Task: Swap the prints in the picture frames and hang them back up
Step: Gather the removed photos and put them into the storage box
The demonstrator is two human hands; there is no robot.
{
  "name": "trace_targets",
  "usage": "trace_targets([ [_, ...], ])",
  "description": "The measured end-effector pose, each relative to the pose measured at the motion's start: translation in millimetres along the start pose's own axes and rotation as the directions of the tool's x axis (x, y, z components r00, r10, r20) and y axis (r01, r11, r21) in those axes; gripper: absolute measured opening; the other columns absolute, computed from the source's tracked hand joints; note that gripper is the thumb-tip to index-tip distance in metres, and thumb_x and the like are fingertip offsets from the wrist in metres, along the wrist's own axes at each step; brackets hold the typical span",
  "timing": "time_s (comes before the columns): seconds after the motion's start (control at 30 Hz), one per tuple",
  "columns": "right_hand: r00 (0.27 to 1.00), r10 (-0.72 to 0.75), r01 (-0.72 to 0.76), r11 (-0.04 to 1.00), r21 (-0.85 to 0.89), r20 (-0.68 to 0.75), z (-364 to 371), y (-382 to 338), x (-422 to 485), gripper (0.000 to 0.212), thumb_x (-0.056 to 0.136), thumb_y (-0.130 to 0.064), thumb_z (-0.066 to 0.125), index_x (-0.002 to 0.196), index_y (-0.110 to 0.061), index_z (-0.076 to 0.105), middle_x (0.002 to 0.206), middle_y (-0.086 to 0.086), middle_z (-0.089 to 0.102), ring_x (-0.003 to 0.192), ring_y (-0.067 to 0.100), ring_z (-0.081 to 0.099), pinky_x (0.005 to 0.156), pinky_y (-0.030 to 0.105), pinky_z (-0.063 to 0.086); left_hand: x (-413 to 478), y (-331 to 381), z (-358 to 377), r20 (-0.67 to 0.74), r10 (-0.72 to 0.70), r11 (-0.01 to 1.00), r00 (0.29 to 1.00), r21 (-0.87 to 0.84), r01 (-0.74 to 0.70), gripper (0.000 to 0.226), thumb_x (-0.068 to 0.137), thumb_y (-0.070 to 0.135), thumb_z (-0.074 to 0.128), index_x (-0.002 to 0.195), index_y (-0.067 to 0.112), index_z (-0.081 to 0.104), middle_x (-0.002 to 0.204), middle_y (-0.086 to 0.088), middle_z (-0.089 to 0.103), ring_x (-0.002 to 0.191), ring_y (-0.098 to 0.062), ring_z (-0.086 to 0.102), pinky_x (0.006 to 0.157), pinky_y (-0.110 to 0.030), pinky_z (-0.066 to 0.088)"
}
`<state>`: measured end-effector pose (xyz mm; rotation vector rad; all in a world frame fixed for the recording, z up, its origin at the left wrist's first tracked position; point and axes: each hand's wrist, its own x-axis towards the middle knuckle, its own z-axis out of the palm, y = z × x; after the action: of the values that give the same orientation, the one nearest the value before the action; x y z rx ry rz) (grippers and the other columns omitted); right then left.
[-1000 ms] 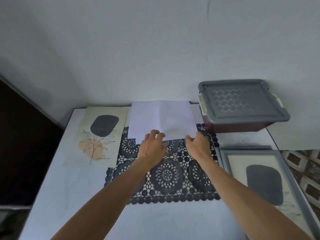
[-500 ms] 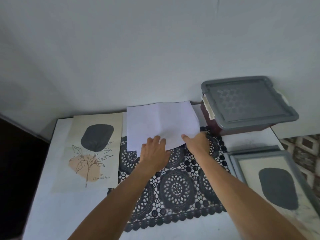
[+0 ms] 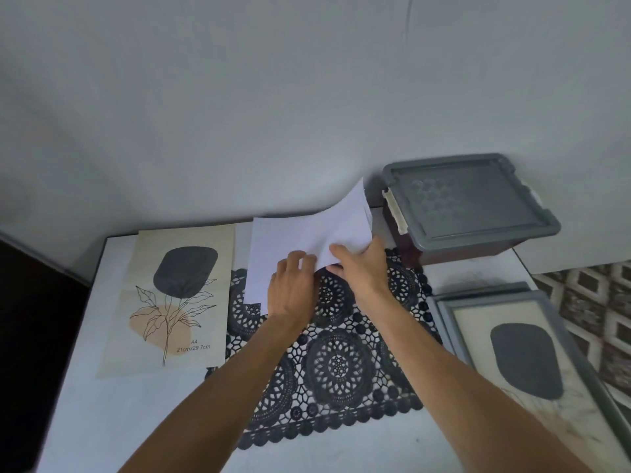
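White paper sheets (image 3: 273, 254) lie at the far edge of the surface (image 3: 102, 421), partly over a black lace mat (image 3: 338, 363). The right grip (image 3: 358, 268) pinches the top sheet (image 3: 345, 220), thumb above and fingers beneath, its right side curled upward, while the left grip (image 3: 293, 291) rests open-fingered on the paper below. An unframed print (image 3: 177, 302) lies flat left of the mat; a grey frame (image 3: 447, 322) holding a similar print lies right, near a lidded box (image 3: 467, 203).
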<state>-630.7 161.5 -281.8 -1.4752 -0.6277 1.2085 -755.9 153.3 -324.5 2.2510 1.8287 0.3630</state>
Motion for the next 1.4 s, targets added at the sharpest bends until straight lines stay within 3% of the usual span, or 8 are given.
trace_targets([
  [0.17, 0.976, -0.055, 0.042, 0.997, 0.063, 0.209, -3, -12, -20, 0.055, 0.097, -0.059, 0.042, 0.125, -0.014, 0.056, 0.103, 0.009, 0.074, 0.091, 0.021, 0.074, 0.083, 0.037, 0.059, -7, 4, -45, -0.194, -0.165, 0.958, 0.967, -0.263, 0.111, 0.023, 0.099, 0.029, 0.051, 0.113, 0.011, 0.054, 0.099, -0.007, 0.065, 0.083, -0.033, 0.061, 0.067, -0.04, 0.045],
  [0.27, 0.962, -0.181, 0.222, 0.954, -0.203, 0.203, -5, -6, -26, 0.058, 0.091, -0.073, 0.036, 0.11, -0.025, 0.063, 0.105, 0.006, 0.071, 0.091, 0.017, 0.068, 0.089, 0.039, 0.055, -13, -2, -74, -0.255, -0.33, 0.884, 0.909, -0.422, 0.203, 0.018, 0.097, 0.03, 0.05, 0.097, 0.012, 0.054, 0.077, -0.005, 0.065, 0.064, -0.032, 0.058, 0.055, -0.038, 0.045],
  [0.47, 0.944, -0.046, 0.215, 0.835, -0.506, 0.326, 7, 4, -25, 0.081, 0.089, -0.057, 0.059, 0.152, -0.016, 0.029, 0.152, 0.005, 0.041, 0.136, 0.027, 0.046, 0.112, 0.044, 0.038, -26, -54, -94, -0.128, -0.568, 0.715, 0.813, -0.566, 0.41, 0.036, 0.097, 0.044, 0.048, 0.081, 0.012, 0.055, 0.071, -0.005, 0.061, 0.069, -0.03, 0.06, 0.064, -0.04, 0.054],
  [0.6, 0.914, -0.012, 0.223, 0.849, -0.479, 0.406, 35, 21, -33, 0.043, 0.089, -0.047, 0.067, 0.117, -0.017, 0.054, 0.101, -0.012, 0.064, 0.091, 0.006, 0.064, 0.07, 0.017, 0.048, -47, -97, -91, -0.072, -0.628, 0.667, 0.775, -0.563, 0.488, 0.039, 0.098, 0.045, 0.049, 0.081, 0.011, 0.057, 0.075, -0.011, 0.064, 0.07, -0.027, 0.058, 0.064, -0.035, 0.049],
  [0.77, 0.922, 0.026, 0.174, 0.864, -0.473, 0.387, 87, 47, -34, 0.027, 0.091, -0.021, 0.07, 0.113, -0.01, 0.059, 0.097, -0.003, 0.067, 0.08, 0.007, 0.065, 0.057, 0.014, 0.047, -58, -159, -92, -0.084, -0.653, 0.697, 0.753, -0.454, 0.554, 0.043, 0.095, 0.056, 0.05, 0.088, 0.014, 0.061, 0.077, -0.005, 0.066, 0.07, -0.025, 0.061, 0.062, -0.035, 0.051],
  [1.07, 0.932, 0.06, 0.214, 0.706, -0.675, 0.358, 167, 88, -39, 0.015, 0.094, -0.016, 0.061, 0.102, -0.005, 0.067, 0.087, -0.001, 0.066, 0.069, 0.011, 0.057, 0.051, 0.019, 0.037, -47, -249, -79, 0.005, -0.715, 0.695, 0.7, -0.106, 0.711, 0.065, 0.094, 0.065, 0.038, 0.118, 0.008, 0.054, 0.116, -0.022, 0.056, 0.105, -0.037, 0.053, 0.085, -0.044, 0.045],
  [1.2, 0.949, 0.076, 0.155, 0.731, -0.664, 0.305, 183, 94, -38, 0.019, 0.091, -0.018, 0.063, 0.107, -0.007, 0.06, 0.099, 0.006, 0.068, 0.086, 0.021, 0.065, 0.072, 0.036, 0.055, -44, -250, -73, 0.071, -0.729, 0.683, 0.681, 0.017, 0.73, 0.054, 0.098, 0.052, 0.044, 0.129, 0.008, 0.043, 0.127, -0.023, 0.043, 0.116, -0.038, 0.044, 0.092, -0.045, 0.043],
  [1.4, 0.942, 0.228, -0.068, 0.85, -0.522, 0.248, 191, 101, -36, 0.029, 0.086, -0.011, 0.073, 0.11, -0.009, 0.058, 0.1, 0.007, 0.069, 0.076, 0.011, 0.064, 0.054, 0.018, 0.047, -44, -266, -73, 0.107, -0.762, 0.614, 0.639, -0.193, 0.765, 0.066, 0.088, 0.047, 0.067, 0.129, 0.005, 0.037, 0.128, -0.024, 0.046, 0.118, -0.04, 0.048, 0.094, -0.047, 0.045],
])
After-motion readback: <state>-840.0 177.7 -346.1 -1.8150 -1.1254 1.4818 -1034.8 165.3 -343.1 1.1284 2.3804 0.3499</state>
